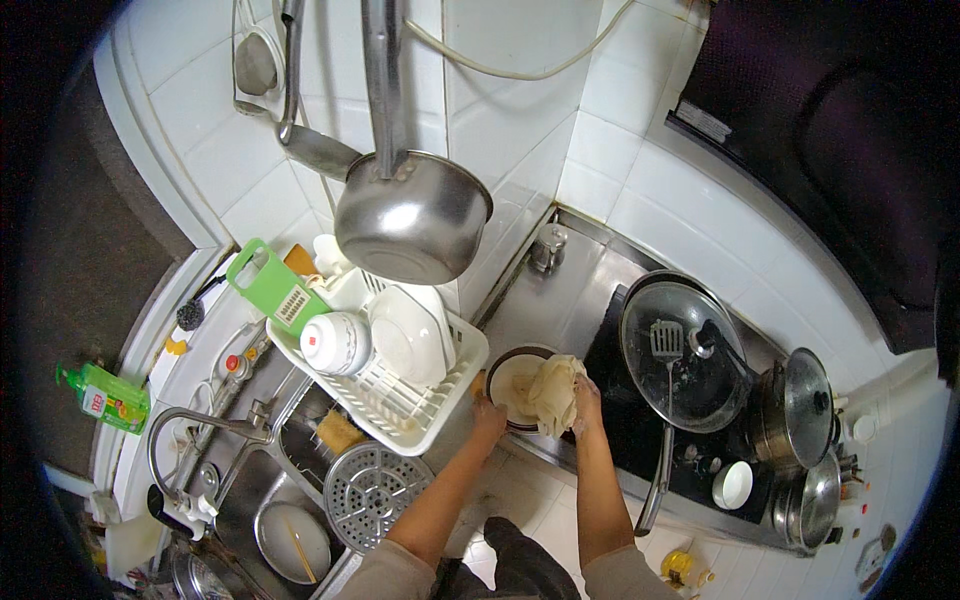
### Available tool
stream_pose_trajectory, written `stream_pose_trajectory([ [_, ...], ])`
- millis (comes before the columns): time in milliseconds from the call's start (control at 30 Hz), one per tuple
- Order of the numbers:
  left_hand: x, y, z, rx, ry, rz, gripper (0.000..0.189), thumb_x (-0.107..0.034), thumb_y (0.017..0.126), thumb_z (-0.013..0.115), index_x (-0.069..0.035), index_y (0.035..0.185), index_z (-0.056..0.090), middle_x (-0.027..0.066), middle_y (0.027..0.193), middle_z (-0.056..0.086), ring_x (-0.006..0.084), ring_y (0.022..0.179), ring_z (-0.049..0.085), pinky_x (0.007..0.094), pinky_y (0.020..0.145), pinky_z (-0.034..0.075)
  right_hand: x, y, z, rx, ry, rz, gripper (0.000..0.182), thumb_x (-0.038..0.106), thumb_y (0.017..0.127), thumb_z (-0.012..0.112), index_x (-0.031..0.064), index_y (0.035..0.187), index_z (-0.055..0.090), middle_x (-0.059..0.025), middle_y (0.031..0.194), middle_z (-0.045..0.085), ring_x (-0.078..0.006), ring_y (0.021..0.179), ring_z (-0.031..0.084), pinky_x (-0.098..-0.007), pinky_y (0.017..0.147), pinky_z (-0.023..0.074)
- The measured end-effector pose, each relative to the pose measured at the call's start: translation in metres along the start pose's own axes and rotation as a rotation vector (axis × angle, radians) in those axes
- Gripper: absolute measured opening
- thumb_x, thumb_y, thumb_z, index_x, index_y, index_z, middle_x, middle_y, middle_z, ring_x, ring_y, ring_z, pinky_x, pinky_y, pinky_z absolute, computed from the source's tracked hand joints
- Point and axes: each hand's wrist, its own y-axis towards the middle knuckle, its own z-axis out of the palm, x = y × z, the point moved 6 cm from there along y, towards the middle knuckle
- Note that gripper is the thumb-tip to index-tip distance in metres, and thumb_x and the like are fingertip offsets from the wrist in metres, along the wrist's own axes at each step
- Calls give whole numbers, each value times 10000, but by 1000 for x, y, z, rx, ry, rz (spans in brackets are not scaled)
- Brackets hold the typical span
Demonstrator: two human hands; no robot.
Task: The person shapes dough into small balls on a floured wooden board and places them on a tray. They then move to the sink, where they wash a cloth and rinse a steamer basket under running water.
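A round bowl point(513, 373) with a dark rim and pale inside stands at the near edge of the steel counter. My left hand point(489, 420) grips its near left rim. Gathered in my right hand point(587, 401) is a soft, folded cream-coloured mass point(555, 394), held over the right side of the bowl; it looks like dough, though cloth cannot be ruled out. White residue shows on my right fingers. Smears of similar colour lie on the bowl's inside. The mass hides part of the bowl and some of my right fingers.
Right of the bowl, a lidded wok point(652, 382) carries a slotted spatula point(666, 341) on the black cooktop point(611, 375). A white dish rack point(442, 412) with bowls and plates stands left, above a steel sink point(247, 517). One saucepan point(412, 217) hangs overhead.
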Motion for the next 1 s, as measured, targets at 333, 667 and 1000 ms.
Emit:
stream_pose_trajectory([
  [333,-63,-60,-111,-257,-496,-125,516,-305,834,466,35,1202,344,238,1196,364,374,1116,341,414,946,274,33,-19,17,-92,-38,-154,269,204,814,497,2,988,536,-64,909,554,-174,773,530,-288,649,428],
  [667,-39,-293,-154,-349,-1435,199,589,-316,882,393,-76,1336,106,142,1338,202,258,1182,306,358,951,286,-25,-209,135,449,-334,-112,381,284,828,423,-23,1045,480,-117,1003,522,-197,899,527,-310,715,461],
  [1000,179,-475,-144,-1164,-1849,-509,350,-77,838,444,-49,1181,380,75,1046,522,163,914,521,271,789,423,-266,-413,241,1328,-966,-297,389,296,885,367,-21,1077,482,-128,1046,500,-231,947,484,-294,840,354],
])
